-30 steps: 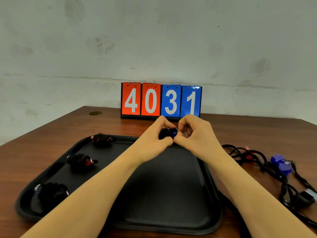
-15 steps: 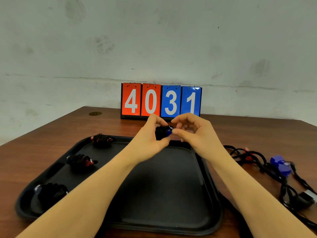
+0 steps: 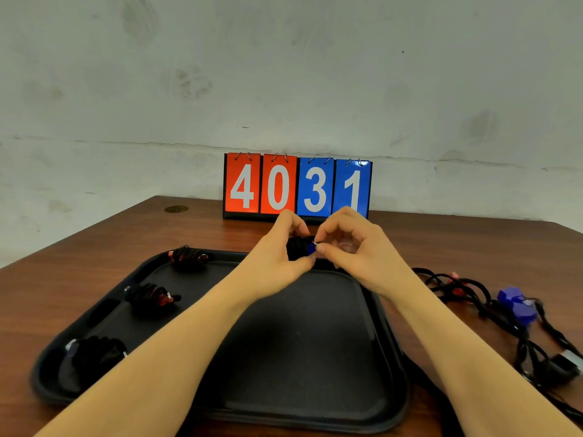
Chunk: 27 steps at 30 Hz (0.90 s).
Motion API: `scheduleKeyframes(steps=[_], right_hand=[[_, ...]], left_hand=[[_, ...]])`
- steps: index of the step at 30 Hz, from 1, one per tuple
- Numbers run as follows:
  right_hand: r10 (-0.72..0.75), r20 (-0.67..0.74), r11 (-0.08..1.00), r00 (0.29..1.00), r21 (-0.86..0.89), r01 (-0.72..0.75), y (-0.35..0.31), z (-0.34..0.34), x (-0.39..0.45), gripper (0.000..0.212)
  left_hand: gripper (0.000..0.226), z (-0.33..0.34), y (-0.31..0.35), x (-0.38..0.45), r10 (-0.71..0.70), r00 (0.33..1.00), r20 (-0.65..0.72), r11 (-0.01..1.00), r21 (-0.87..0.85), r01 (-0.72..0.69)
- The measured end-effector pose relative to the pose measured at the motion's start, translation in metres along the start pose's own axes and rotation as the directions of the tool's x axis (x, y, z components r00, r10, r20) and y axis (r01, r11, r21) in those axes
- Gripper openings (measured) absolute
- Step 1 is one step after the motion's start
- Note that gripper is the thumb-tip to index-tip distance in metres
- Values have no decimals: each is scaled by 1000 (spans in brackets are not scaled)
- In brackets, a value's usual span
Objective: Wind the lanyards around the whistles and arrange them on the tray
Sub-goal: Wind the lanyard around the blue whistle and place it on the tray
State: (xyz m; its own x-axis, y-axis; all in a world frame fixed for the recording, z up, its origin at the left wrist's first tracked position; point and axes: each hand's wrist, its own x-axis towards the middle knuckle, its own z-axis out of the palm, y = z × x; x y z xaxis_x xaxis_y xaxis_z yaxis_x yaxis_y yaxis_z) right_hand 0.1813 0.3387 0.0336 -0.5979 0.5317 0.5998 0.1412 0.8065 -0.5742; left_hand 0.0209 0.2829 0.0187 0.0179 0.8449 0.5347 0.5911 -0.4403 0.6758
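On the tray [image 3: 315, 389], left column, 3 wound whistles, counted near to far: a black one [image 3: 96, 354] at the near left corner, a black/red one [image 3: 151, 296] mid-left, another black/red one [image 3: 189, 256] at the far left corner. All three are apart from each other and wrapped in black cord. Rest of tray floor bare. Tray is black and sits on a brown wooden table [image 3: 63, 279].

Right of the tray, on the table: a tangle of unwound black lanyards [image 3: 492, 307]. 2 blue whistles [image 3: 517, 305] touch each other in it, red bits [image 3: 456, 283] show nearer the tray, and 1 dark whistle [image 3: 564, 364] lies at the near right. Exact count in the tangle: can't tell.

Above the tray's far edge, both hands meet. Left hand [image 3: 277, 260] has fingers and thumb curled round a blue whistle bundle [image 3: 301, 249] wound in black cord. Right hand [image 3: 356, 250] pinches at the bundle's blue end with thumb and forefinger, other fingers curled loosely.

Far edge of table: 1 flip scoreboard [image 3: 296, 186], 4 cards, 2 red and 2 blue, reading 4031.
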Motion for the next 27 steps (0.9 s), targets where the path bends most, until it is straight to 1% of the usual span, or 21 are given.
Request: scheduleKeyframes(steps=[2,6,8,10,13,15,19,21,27], right_hand=[[7,41,1000,999,-3,-7,1,-1,0,11],[52,63,998,997,31,-54,1,-4,0,10],[79,53,992,996,94,-83,2,-5,0,9],[107,24,974,994,196,-110,3,-4,0,8],[141,-1,947,990,291,-134,5,-3,0,7],[161,-11,926,987,348,-147,6,0,0,8],[190,-21,881,982,446,-161,6,3,0,3],[193,-20,869,981,467,-161,7,3,1,3],[199,-16,882,980,438,-172,6,0,1,5]], left_hand=[[32,0,-1,0,-1,1000,10,1000,8,1],[31,2,0,0,15,1000,28,1000,-7,-15],[31,3,2,0,36,999,29,999,-14,-36],[32,4,4,-1,60,998,25,998,-3,-60],[40,5,8,-2,88,996,22,996,25,-88],[37,4,9,-2,103,994,23,993,53,-104],[32,4,9,-1,117,993,-1,990,84,-116],[31,3,9,-1,112,994,1,989,102,-111],[31,3,8,-3,106,994,21,984,143,-107]])
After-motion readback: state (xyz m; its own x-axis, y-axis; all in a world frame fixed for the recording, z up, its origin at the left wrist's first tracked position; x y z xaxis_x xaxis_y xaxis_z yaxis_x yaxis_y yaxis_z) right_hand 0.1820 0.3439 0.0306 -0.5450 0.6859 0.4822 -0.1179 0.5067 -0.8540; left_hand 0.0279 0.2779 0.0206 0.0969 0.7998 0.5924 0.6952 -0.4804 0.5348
